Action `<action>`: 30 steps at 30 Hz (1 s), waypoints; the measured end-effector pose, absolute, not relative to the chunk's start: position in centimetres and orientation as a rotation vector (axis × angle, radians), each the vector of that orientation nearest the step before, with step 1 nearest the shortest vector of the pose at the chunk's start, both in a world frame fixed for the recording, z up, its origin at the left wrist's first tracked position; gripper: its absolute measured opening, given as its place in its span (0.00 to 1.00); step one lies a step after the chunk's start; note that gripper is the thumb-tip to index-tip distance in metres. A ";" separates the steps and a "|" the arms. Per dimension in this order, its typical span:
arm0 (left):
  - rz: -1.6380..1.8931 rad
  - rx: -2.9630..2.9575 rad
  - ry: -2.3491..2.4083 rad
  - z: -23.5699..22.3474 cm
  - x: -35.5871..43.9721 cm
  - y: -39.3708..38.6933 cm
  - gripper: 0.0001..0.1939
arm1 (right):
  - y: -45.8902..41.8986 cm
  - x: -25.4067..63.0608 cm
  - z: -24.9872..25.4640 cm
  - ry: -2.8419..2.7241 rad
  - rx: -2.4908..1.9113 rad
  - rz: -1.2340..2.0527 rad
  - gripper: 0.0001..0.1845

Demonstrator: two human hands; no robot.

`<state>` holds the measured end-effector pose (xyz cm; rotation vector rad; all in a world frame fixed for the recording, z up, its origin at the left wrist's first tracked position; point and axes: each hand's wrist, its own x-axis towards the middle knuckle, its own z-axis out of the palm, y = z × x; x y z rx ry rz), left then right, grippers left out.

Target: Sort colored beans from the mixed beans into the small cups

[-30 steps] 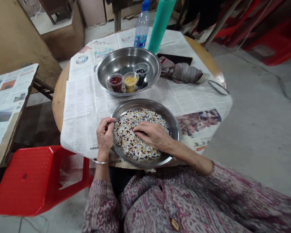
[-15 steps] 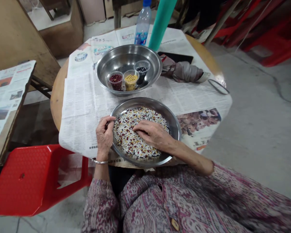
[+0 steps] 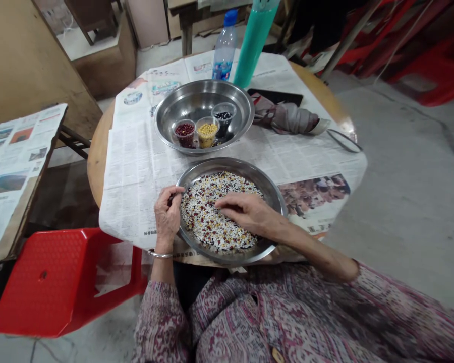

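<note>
A steel basin (image 3: 276, 201) at the table's near edge holds a mix of white grains with red, yellow and black beans (image 3: 212, 227). My left hand (image 3: 168, 212) grips the basin's left rim, thumb and fingers closed on it. Over the mix, my right hand (image 3: 249, 212) has its fingertips pinched together at the surface; whether beans are between them is hidden. Behind stands a second steel basin (image 3: 181, 98) with three clear plastic cups: one of red beans (image 3: 184, 131), one of yellow beans (image 3: 207, 132) and one of black beans (image 3: 223, 118).
Newspaper (image 3: 128, 166) covers the round wooden table (image 3: 96, 161). At the back stand a water bottle (image 3: 224, 48) and a teal flask (image 3: 253, 45). A dark phone (image 3: 278, 97) and a folded grey umbrella (image 3: 287, 116) lie right. A red stool (image 3: 41, 282) stands left.
The whole view has shifted slightly, so things sit a little lower and further right. My right hand remains over the mix with fingertips drawn together; my left hand stays on the rim.
</note>
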<state>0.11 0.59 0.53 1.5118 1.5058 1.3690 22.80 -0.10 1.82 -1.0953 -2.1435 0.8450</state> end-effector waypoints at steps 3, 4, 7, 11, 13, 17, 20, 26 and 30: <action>1.361 1.514 1.505 0.5 0.1 0.5 0.08 | -1.3 23.1 2.5 -2.466 -0.963 0.773 0.11; 1.356 1.514 1.507 0.5 0.1 0.5 0.09 | -1.6 23.1 2.5 -2.546 -0.926 0.743 0.13; 1.354 1.510 1.511 0.4 0.0 0.5 0.08 | -1.8 23.2 2.2 -2.652 -0.855 0.678 0.12; 1.366 1.513 1.500 0.4 0.0 0.5 0.08 | 0.0 23.9 1.2 -2.508 -1.041 0.539 0.14; 1.365 1.508 1.496 0.5 0.0 0.5 0.08 | 1.4 24.2 1.0 -2.421 -1.134 0.468 0.15; 1.361 1.494 1.500 0.6 0.1 0.5 0.08 | 3.3 23.1 1.3 -2.387 -1.162 0.373 0.15; 1.363 1.505 1.491 0.6 0.1 0.5 0.08 | 3.5 21.0 1.7 -2.486 -1.104 0.302 0.13; 1.365 1.518 1.496 0.7 0.0 0.5 0.07 | 2.2 18.4 1.8 -2.730 -0.730 0.291 0.16; 1.359 1.522 1.502 0.8 0.1 0.5 0.07 | 1.7 20.5 2.6 -2.801 -0.671 0.290 0.07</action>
